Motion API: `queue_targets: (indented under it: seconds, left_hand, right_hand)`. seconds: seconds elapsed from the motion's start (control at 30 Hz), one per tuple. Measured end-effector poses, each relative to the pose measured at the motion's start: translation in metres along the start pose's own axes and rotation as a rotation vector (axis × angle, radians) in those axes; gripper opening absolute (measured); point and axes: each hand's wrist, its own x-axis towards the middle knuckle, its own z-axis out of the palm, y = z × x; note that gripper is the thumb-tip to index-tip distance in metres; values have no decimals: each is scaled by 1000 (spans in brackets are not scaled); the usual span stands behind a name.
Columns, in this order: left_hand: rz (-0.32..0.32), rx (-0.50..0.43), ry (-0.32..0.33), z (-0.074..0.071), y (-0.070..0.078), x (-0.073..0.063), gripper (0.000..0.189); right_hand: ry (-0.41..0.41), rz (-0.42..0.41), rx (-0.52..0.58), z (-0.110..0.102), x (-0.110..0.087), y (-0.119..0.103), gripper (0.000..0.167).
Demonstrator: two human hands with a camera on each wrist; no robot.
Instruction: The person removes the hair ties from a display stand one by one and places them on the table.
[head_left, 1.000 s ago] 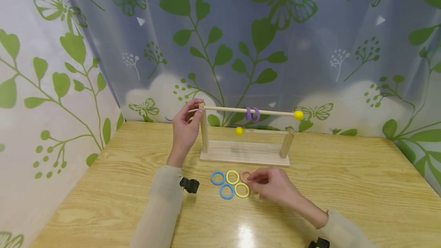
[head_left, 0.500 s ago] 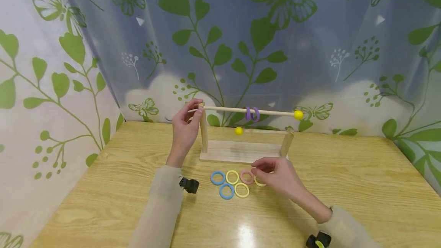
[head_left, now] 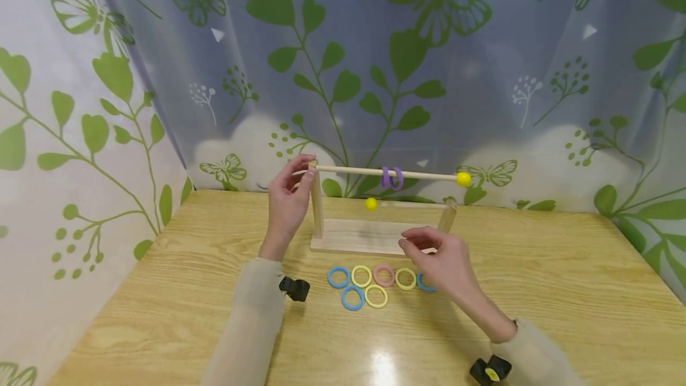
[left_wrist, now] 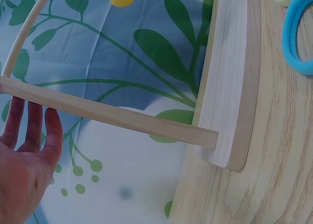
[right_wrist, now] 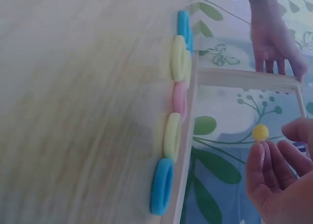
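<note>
In the head view my left hand [head_left: 289,195] grips the top of the left post of a wooden stand [head_left: 348,237], thumb in front. The left wrist view has its fingers against the post [left_wrist: 112,111]. My right hand [head_left: 445,261] hovers over the stand's front right, thumb and index finger apart, holding nothing visible. Two purple rings [head_left: 385,179] hang on the stand's upper rod [head_left: 348,169]. Below lie blue, yellow and pink rings. My right hand partly covers the rightmost blue ring [head_left: 421,285]; beside it are a yellow ring [head_left: 396,279] and the pink ring [head_left: 375,277].
Two more blue rings, one a lower blue ring [head_left: 353,309], and two yellow rings lie left on the wood-grain table [head_left: 214,326]. Yellow balls cap the upper rod, one yellow ball [head_left: 464,179], and the shorter lower rod [head_left: 412,205]. A leaf-patterned curtain [head_left: 343,76] hangs behind.
My right hand has risen from beside the pink ring, moving right and toward the stand. A yellow ring and part of a blue ring have come into view. My left hand stays put.
</note>
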Motion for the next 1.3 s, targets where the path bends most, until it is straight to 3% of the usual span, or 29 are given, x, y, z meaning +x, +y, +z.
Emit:
queue_targets:
  seconds: [0.3, 0.67, 1.3]
  left_hand:
    - [-2, -3, 3, 0, 0, 0, 26]
    - [-1, -7, 0, 0, -1, 0, 26]
    - [-3, -2, -10, -1, -2, 0, 25]
  right_hand:
    - [153, -6, 41, -4, 11, -4, 15]
    - [266, -48, 116, -1, 23, -9, 14]
    - [356, -112, 162, 1, 41, -20, 13]
